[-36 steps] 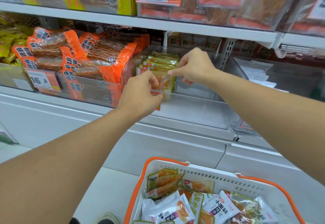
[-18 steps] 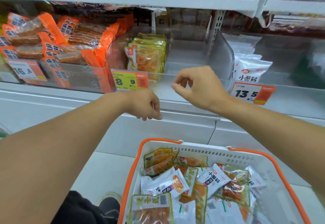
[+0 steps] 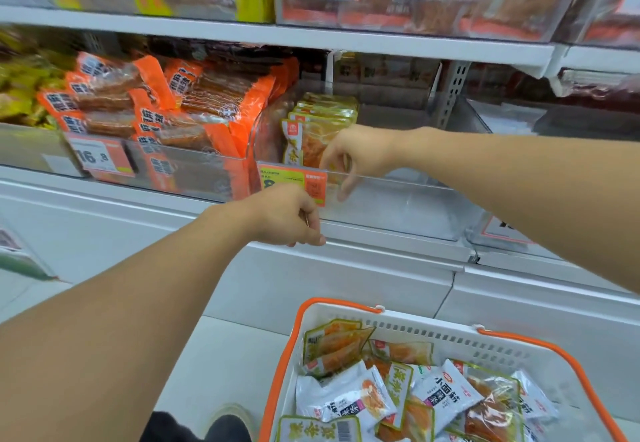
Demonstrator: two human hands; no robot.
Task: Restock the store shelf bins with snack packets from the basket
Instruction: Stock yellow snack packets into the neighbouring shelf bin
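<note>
Fingers loosely curled, holding nothing, our right hand (image 3: 356, 155) and left hand (image 3: 289, 214) hover at the clear bin (image 3: 398, 199) above the basket (image 3: 346, 313).

Your basket (image 3: 346, 317) sits low, white with orange rim, heaped with snack packets (image 3: 346, 403). Yellow-green packets (image 3: 311, 140) stand upright in the clear bin (image 3: 398, 206).

The clear bin (image 3: 398, 206) is the landmark. Its right part lies bare behind the low front wall, open from above for a reaching hand. Its left part is filled by upright yellow packets (image 3: 308, 140). Above the bin the upper shelf edge (image 3: 277, 34) limits headroom. Left of it, orange packets (image 3: 194, 109) crowd the neighbouring bin.
</note>
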